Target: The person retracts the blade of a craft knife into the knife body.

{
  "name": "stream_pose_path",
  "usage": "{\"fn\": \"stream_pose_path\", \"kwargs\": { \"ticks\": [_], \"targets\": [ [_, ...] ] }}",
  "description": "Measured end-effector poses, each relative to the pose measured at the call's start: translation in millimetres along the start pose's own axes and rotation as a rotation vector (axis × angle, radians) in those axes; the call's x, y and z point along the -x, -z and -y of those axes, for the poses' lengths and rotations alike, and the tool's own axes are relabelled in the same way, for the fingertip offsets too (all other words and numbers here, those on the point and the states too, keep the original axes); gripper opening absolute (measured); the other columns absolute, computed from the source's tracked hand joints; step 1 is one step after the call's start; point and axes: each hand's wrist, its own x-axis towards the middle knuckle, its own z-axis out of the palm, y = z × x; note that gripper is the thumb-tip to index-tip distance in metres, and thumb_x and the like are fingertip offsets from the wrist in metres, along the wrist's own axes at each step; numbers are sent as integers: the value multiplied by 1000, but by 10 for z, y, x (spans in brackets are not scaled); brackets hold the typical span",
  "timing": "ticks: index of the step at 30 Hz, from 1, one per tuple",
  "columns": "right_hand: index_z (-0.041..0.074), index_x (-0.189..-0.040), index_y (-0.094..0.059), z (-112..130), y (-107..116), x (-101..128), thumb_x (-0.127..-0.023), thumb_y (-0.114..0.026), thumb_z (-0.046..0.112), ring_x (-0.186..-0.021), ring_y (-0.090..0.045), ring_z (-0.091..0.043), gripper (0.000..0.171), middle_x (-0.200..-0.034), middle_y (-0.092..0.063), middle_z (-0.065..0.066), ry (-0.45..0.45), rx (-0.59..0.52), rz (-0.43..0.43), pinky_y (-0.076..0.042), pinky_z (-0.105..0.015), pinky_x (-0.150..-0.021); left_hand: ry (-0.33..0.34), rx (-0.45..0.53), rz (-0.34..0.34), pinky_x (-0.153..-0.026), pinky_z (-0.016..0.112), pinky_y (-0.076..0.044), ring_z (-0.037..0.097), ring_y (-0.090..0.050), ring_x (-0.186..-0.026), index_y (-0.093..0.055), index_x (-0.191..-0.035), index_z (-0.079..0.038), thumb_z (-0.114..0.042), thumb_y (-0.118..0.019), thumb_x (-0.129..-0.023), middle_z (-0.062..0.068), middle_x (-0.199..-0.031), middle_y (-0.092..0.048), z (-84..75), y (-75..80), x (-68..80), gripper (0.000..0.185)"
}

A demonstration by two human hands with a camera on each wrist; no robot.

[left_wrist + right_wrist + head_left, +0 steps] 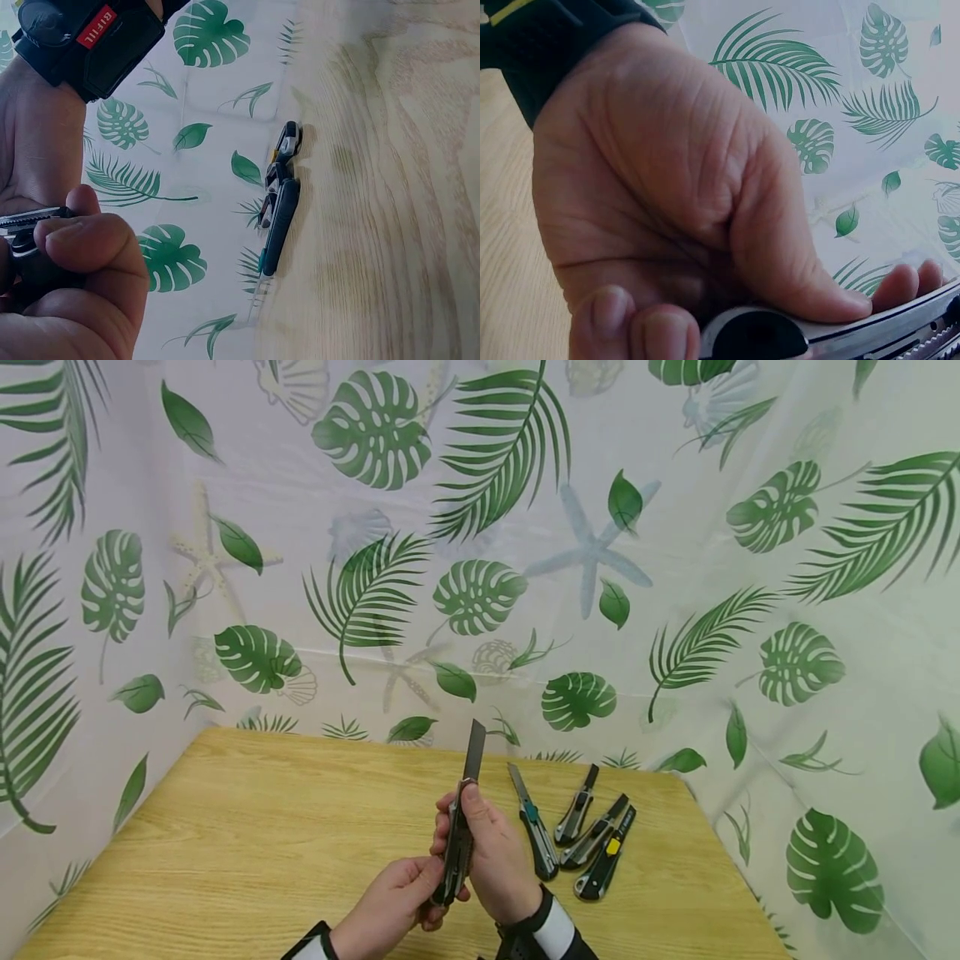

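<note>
A snap-off utility knife (459, 843) stands tilted upright over the table, its long dark blade (475, 752) extended and pointing up. My right hand (501, 864) grips the handle, with the thumb laid along it near the blade end. At the lower end, my left hand (393, 893) pinches the handle between thumb and fingers. The left wrist view shows the left hand (97, 292) curled around the dark end of the knife (41, 266). Up close in the right wrist view, the silver-and-black handle (757, 334) lies against the right hand (667, 187), and the blade is hidden there.
To the right on the wooden table (262, 827) lie several more utility knives: one with a teal slider (532, 814), a small black-and-silver one (574, 814), another black-and-silver one (592, 842), and one with a yellow slider (613, 846). A leaf-patterned cloth (480, 677) hangs behind.
</note>
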Motion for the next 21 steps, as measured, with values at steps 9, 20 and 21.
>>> {"fn": "stream_pose_path", "kwargs": {
  "ticks": [9, 20, 21],
  "targets": [
    [2, -124, -52, -13, 20, 26, -107, -43, 52, -83, -60, -17, 54, -96, -55, -5, 13, 25, 30, -53, -32, -80, -31, -38, 24, -61, 24, -42, 11, -45, -64, -64, -114, 11, -41, -38, -111, 3, -87, -63, -29, -14, 23, 59],
    [-1, -140, -44, -59, 15, 30, -111, -41, 40, -103, -60, -25, 51, -109, -57, -11, 30, 153, 75, -47, -39, -95, -32, 76, 8, -57, 23, -35, 12, -35, -61, -51, -122, 7, -52, -28, -109, 5, -89, -52, -6, -84, 47, 64],
    [0, -140, -44, -63, 18, 26, -111, -41, 40, -105, -60, -27, 50, -110, -57, -12, 34, 168, 78, -46, -40, -96, -34, 83, 8, -58, 24, -36, 12, -35, -61, -50, -122, 8, -52, -27, -109, 5, -88, -51, -4, -88, 48, 66]
  ]
}}
